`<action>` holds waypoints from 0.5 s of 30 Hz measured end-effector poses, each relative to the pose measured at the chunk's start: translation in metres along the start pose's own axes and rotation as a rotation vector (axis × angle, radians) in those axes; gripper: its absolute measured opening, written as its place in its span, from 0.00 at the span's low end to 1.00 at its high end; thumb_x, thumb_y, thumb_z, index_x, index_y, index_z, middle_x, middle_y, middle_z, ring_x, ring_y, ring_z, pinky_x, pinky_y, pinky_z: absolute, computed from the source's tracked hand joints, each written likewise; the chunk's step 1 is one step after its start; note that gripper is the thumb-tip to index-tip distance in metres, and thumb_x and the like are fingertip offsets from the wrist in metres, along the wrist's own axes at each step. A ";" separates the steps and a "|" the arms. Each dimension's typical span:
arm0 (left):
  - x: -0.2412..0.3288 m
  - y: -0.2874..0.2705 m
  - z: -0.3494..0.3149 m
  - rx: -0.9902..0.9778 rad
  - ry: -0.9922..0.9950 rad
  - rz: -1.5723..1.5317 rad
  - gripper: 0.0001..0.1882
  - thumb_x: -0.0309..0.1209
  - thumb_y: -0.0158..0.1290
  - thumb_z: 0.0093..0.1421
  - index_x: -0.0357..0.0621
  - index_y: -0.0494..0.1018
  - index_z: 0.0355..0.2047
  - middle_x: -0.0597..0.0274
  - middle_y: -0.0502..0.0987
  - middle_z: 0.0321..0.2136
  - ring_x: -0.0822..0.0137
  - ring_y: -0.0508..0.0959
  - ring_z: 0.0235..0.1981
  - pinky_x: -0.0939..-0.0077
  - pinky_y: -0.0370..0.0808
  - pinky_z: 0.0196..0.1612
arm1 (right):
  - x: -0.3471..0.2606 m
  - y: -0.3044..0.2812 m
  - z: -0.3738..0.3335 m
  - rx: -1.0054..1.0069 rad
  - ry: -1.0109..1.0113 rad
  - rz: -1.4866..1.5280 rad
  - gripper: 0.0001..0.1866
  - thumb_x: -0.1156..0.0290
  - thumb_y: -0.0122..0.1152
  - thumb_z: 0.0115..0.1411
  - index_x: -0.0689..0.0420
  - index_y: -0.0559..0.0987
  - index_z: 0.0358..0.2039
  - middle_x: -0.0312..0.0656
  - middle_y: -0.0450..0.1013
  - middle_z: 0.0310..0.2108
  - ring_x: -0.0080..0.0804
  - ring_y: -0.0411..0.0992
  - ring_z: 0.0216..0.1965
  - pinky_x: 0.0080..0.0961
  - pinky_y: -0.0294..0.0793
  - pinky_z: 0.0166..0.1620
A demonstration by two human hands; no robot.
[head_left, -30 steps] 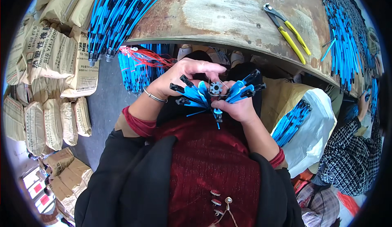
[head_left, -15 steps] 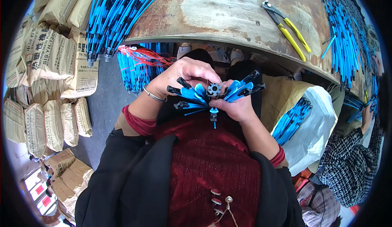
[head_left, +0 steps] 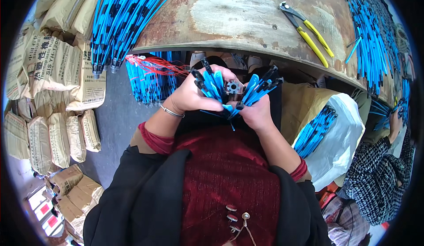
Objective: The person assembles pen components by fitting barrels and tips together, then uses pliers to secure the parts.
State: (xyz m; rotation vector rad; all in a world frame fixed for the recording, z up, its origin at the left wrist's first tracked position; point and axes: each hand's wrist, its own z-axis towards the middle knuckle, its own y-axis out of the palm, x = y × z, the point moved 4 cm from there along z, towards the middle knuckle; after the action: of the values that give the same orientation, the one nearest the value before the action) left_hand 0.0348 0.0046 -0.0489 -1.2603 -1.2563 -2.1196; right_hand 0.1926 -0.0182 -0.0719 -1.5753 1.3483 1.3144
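In front of my torso is a partly assembled umbrella frame: a dark toothed hub [head_left: 233, 87] with blue umbrella ribs [head_left: 251, 87] fanned around it. The ribs carry black plastic joints at their ends. My left hand [head_left: 190, 96] is wrapped round the left-hand group, its thumb lying across the ribs near the hub. On the other side, my right hand [head_left: 259, 114] grips the right-hand group from below. Part of the hub's lower end and several fingers are hidden behind the ribs.
Ahead stands a worn wooden table [head_left: 229, 14] bearing yellow-handled pliers [head_left: 309, 36], blue rods [head_left: 128, 18] at left and more rods [head_left: 371, 47] at right. A white-lined sack [head_left: 340, 135] holds blue rods. Paper sacks [head_left: 53, 64] are stacked left. At right sits another person [head_left: 375, 179].
My left hand has gone from pinching at the hub to wrapping round the left ribs. Those ribs now stand closer together and steeper. The rib that pointed toward me has swung in.
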 end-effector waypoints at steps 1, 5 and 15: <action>-0.001 0.000 -0.001 0.042 -0.024 0.113 0.27 0.33 0.61 0.46 0.36 0.66 0.45 0.52 0.74 0.39 0.62 0.74 0.42 0.67 0.69 0.48 | 0.000 -0.001 -0.001 0.020 0.013 0.002 0.17 0.80 0.71 0.37 0.58 0.72 0.27 0.33 0.71 0.24 0.20 0.68 0.26 0.20 0.69 0.31; 0.001 -0.001 -0.001 0.116 -0.092 0.314 0.28 0.33 0.63 0.42 0.38 0.67 0.43 0.47 0.73 0.39 0.57 0.74 0.41 0.65 0.70 0.47 | -0.012 0.000 -0.004 0.032 0.007 -0.063 0.17 0.79 0.71 0.37 0.58 0.71 0.27 0.32 0.71 0.25 0.20 0.68 0.27 0.20 0.68 0.31; 0.002 0.020 0.010 0.189 0.011 0.443 0.15 0.20 0.60 0.43 0.40 0.72 0.33 0.52 0.75 0.31 0.61 0.75 0.35 0.68 0.72 0.39 | 0.005 -0.010 -0.010 0.014 -0.017 0.037 0.21 0.80 0.70 0.38 0.58 0.70 0.33 0.35 0.70 0.29 0.22 0.69 0.30 0.22 0.71 0.35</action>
State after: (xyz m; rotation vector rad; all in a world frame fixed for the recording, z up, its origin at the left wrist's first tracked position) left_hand 0.0521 0.0023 -0.0357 -1.2987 -1.0278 -1.6543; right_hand 0.2043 -0.0270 -0.0753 -1.5323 1.3797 1.3349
